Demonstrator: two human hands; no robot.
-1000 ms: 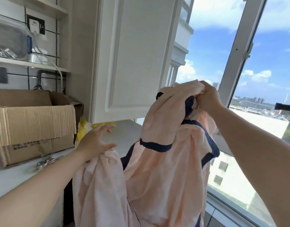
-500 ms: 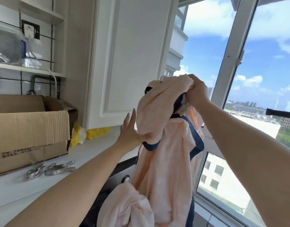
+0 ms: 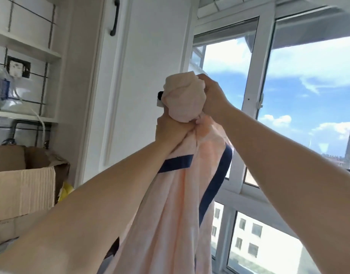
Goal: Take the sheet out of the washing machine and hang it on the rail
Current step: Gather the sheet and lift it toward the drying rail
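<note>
The sheet (image 3: 176, 204) is pale pink with dark blue bands and hangs in long folds in front of me, held up high. Its top is bunched into a ball. My right hand (image 3: 212, 95) grips that ball from the right side. My left hand (image 3: 170, 131) grips the gathered cloth just beneath the ball. A small black and white piece (image 3: 160, 98) shows at the left of the ball; I cannot tell whether it is the rail's end. The washing machine is out of view.
A white cupboard door (image 3: 146, 76) with a black handle (image 3: 114, 16) stands right behind the sheet. An open cardboard box (image 3: 21, 186) sits at the left under wall shelves (image 3: 25, 48). White-framed windows (image 3: 255, 80) fill the right side.
Both hands have raised the sheet higher and my view has tilted up. My left hand went from open against the cloth to gripping it under the bunched top.
</note>
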